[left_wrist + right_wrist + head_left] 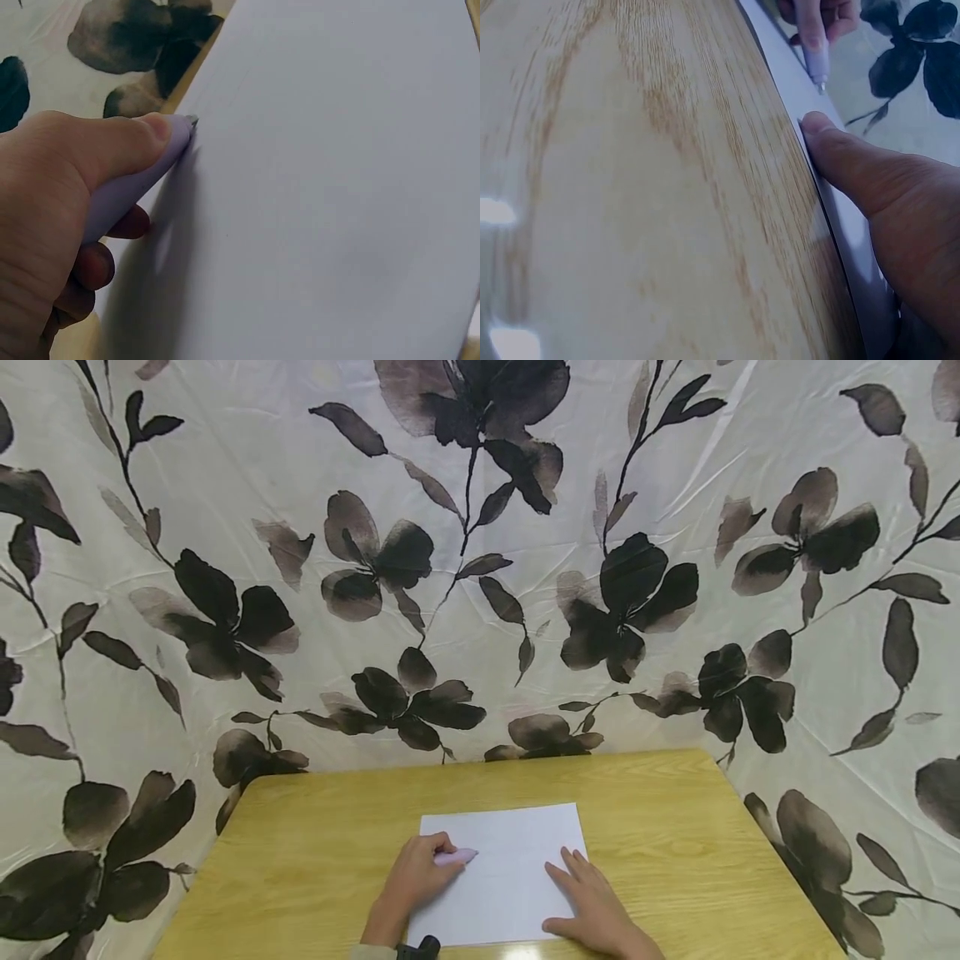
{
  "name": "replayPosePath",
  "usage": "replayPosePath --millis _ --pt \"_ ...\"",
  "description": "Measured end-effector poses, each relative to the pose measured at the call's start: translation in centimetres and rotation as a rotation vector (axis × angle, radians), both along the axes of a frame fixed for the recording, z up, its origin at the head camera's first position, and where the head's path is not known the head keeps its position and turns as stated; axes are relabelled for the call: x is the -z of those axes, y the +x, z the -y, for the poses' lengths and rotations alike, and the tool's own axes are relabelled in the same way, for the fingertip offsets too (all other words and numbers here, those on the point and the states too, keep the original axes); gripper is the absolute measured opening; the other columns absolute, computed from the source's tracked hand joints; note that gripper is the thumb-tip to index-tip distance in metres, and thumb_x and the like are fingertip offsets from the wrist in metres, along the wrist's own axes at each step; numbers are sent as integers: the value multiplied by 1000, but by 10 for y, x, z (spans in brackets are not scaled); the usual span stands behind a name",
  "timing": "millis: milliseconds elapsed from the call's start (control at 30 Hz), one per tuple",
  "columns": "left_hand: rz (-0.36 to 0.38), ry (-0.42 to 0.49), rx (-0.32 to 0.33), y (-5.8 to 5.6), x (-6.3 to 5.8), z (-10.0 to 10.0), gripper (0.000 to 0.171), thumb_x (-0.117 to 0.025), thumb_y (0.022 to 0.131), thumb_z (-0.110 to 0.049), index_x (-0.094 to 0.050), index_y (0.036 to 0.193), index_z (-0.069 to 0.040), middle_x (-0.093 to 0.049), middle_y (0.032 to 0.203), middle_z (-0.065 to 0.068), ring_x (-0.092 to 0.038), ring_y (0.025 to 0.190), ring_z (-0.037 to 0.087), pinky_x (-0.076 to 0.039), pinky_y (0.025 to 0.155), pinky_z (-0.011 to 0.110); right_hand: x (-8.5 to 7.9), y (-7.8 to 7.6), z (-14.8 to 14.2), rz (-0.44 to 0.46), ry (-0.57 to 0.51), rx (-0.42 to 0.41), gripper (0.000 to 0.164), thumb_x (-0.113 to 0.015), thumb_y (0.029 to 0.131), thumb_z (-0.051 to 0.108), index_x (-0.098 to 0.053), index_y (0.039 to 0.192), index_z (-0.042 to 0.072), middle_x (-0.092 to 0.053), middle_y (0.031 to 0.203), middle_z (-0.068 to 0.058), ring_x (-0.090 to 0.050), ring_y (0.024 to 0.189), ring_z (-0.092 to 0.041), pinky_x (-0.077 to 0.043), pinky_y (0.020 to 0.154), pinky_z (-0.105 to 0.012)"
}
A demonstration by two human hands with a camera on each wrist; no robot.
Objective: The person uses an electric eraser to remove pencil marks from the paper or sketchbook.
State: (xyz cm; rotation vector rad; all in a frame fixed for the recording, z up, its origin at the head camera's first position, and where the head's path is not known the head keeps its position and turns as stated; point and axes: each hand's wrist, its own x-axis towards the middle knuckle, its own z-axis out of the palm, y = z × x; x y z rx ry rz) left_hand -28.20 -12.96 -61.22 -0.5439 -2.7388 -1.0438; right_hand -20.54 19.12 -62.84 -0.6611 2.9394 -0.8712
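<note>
A sheet of white paper (510, 877) lies flat on the wooden table. My left hand (420, 870) grips a thick lilac pen-like tool (456, 857) over the left part of the sheet. In the left wrist view, the thumb presses along the top of the lilac tool (127, 187), with the other fingers curled below. Its small grey metal tip (192, 120) points away from the hand, close over the paper; the tool's exact kind I cannot tell. My right hand (592, 902) rests with spread fingers on the sheet's right edge. Its thumb (817, 124) lies by the paper's near edge.
The yellow wood-grain table (315, 843) extends around the sheet on both sides. Behind it hangs a pale cloth (525, 568) with dark flowers. A black band (420, 947) circles the left wrist.
</note>
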Motion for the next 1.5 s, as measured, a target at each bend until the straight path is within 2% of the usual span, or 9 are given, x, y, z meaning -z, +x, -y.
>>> replayPosePath --millis 167,367,533,700,900,1067,1200,1400,1500 --pt "39 -7 68 -4 -3 -6 15 -81 76 -31 -67 77 -29 -63 77 -14 -53 65 5 -44 60 25 -1 1 -3 -3 0 23 84 -64 80 65 -48 142 11 -30 153 -21 -22 140 -42 -18 107 -61" --pt "24 -9 -2 -6 -9 -3 19 -83 74 -26 -65 75 -28 -64 77 -11 -53 66 6 -45 61 28 -1 -2 -1 -5 -20 5 82 -64 81 63 -48 143 11 -29 153 -21 -21 140 -43 -18 106 -62" --pt "42 -18 62 -8 -7 -6 14 -81 77 -29 -67 77 -27 -64 78 -13 -53 65 5 -44 60 25 2 -4 -3 -24 3 20 83 -64 80 64 -49 142 11 -30 152 -21 -22 140 -42 -19 106 -61" --pt "10 -17 27 -7 -6 -8 17 -82 74 -25 -66 75 -27 -63 76 -13 -51 64 6 -43 59 26 4 -3 -3 -22 -13 17 83 -65 80 65 -49 142 12 -30 152 -21 -23 140 -42 -19 106 -62" --pt "11 -21 64 -4 -2 -9 16 -82 76 -28 -66 76 -28 -63 76 -14 -52 65 5 -44 60 25 6 1 -2 -54 -16 24 83 -67 78 63 -51 140 9 -34 150 -23 -25 138 -45 -21 104 -63" --pt "20 -39 37 -3 -3 -8 16 -82 76 -30 -66 77 -29 -62 76 -15 -52 65 5 -43 61 26 4 0 0 -14 -6 10 84 -64 80 65 -49 142 11 -31 152 -21 -23 139 -43 -19 106 -62" --pt "0 -48 84 -3 -3 -10 15 -81 77 -31 -66 79 -28 -64 78 -15 -53 67 4 -45 63 26 1 -1 1 -3 -4 18 83 -65 79 64 -49 142 11 -31 152 -21 -23 140 -43 -19 106 -62" --pt "-20 -42 50 -1 -1 -6 17 -82 75 -29 -66 76 -29 -62 74 -17 -51 63 4 -43 59 24 4 2 3 3 2 12 83 -65 79 64 -49 142 12 -30 153 -20 -22 140 -43 -19 106 -61" --pt "-23 -42 57 -2 -3 -7 16 -81 76 -31 -65 77 -29 -62 75 -17 -52 64 4 -43 60 24 3 1 2 -13 1 20 83 -65 80 64 -49 142 12 -30 153 -20 -22 140 -42 -19 106 -61"
